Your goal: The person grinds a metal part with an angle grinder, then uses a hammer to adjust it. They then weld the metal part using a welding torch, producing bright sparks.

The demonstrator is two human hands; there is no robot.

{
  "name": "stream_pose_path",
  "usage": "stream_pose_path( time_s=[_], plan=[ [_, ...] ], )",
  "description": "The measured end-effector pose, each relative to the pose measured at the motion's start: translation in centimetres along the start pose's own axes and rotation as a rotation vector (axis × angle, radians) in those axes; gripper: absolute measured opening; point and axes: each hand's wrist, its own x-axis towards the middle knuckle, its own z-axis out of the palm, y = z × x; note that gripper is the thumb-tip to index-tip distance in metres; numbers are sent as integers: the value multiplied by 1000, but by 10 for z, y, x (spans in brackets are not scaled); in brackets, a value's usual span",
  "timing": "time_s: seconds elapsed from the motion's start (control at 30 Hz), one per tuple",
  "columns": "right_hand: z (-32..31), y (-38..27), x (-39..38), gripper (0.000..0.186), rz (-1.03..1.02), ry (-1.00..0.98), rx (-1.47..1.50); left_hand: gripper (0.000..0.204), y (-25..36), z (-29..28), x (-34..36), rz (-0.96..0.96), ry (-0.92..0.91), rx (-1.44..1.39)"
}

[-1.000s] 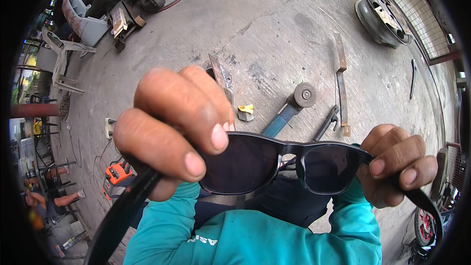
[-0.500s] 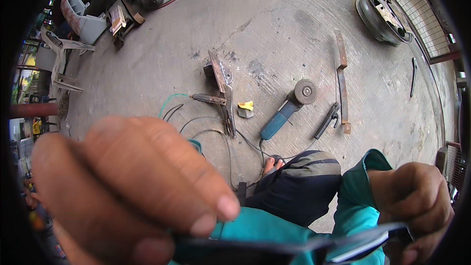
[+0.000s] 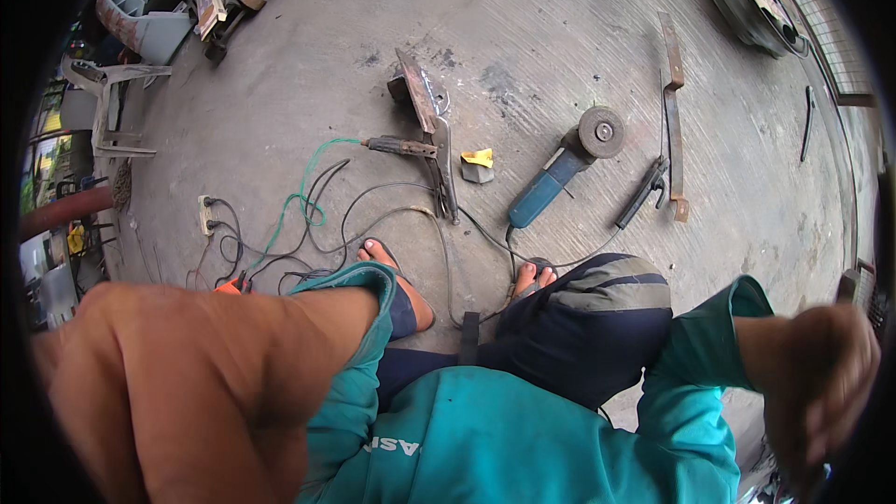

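Note:
My left hand (image 3: 173,383) fills the lower left, large and close to the camera, with curled fingers whose tips run out of the picture; what it holds is hidden. My right hand (image 3: 814,383), blurred at the lower right, has its fingers closed in shadow; I cannot make out what is in them. Both are raised above my teal sleeves. On the floor ahead lie a blue angle grinder (image 3: 546,189) with a grey disc, a black electrode holder (image 3: 637,198), a steel piece with locking pliers (image 3: 420,93), a clamp (image 3: 401,145) and a small block with yellow paper (image 3: 477,168).
A bent flat bar (image 3: 675,65) lies right of the grinder, a wheel rim (image 3: 737,0) at upper right. At left are a white chair (image 3: 121,84), a grey plastic piece (image 3: 149,23) and a socket strip (image 3: 204,215). My feet (image 3: 527,278) rest among cables.
My hands have spread outward toward the lower corners and up close to the camera. The black sunglasses they held earlier have left view, and more of my lap and the floor shows.

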Motion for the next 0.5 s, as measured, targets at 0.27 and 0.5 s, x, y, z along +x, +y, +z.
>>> stream_pose_path(
  time_s=[0.27, 0.5],
  plan=[
    [-161, 146, -269, 49, 1887, -146, -1174, 44, -142, -105, -183, -1892, -14, 656],
    [-210, 199, -414, 44, 1277, 598, -1256, 71, -249, -16, -278, -1761, 176, 1206]
  ],
)
